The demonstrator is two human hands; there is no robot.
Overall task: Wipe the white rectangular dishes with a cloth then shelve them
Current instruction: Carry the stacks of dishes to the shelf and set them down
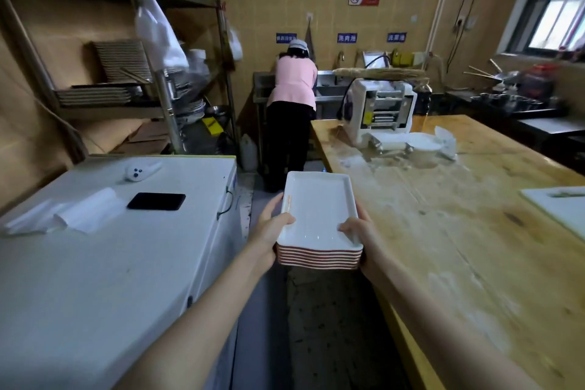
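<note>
A stack of several white rectangular dishes point(318, 206) with reddish rims hangs in the air over the aisle floor, carried between both hands. My left hand point(269, 231) grips the stack's left side, thumb curled over the top dish's rim. My right hand point(359, 231) grips the right side the same way, fingers under the stack. A metal shelf rack point(164, 98) at the back left holds more stacked rectangular dishes point(123, 62). A white cloth point(72, 215) lies crumpled on the white chest freezer point(110, 256) at left.
A black phone point(156, 201) and a small white object point(141, 171) lie on the freezer. A floury wooden table point(459, 215) with a white dough machine point(380, 108) fills the right. A person in pink point(292, 111) stands at the sink, at the aisle's far end.
</note>
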